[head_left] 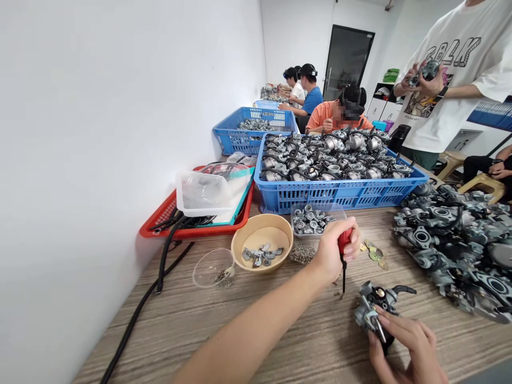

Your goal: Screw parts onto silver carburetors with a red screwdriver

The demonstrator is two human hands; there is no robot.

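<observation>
Left hand (pixel 328 255): grip closed around red-handled screwdriver (pixel 344 240), shaft downward
Right hand (pixel 414 341): grip steadying carburetor (pixel 365 316) on table (pixel 156 336)
Screws (pixel 303 253): piled beside tan bowl (pixel 283 230)

Your tabletop (pixel 160 330) is wood-grained, its grain clearly visible at the near left. On it you have a red tray (pixel 200 232) at the left, with a black hose (pixel 138 314) trailing in front. Noted in the middle: a beige bowl (pixel 262 232) of flat grey pieces, a clear round dish (pixel 203 269) just beside it, small metal fasteners (pixel 303 253) and a clear box (pixel 320 208) of metal parts. Behind stands a blue crate (pixel 340 193), full. Your right side bears loose gold-toned discs (pixel 376 254), a heap of metal assemblies (pixel 460 240) and, nearer, a single assembly (pixel 374 309)
</observation>
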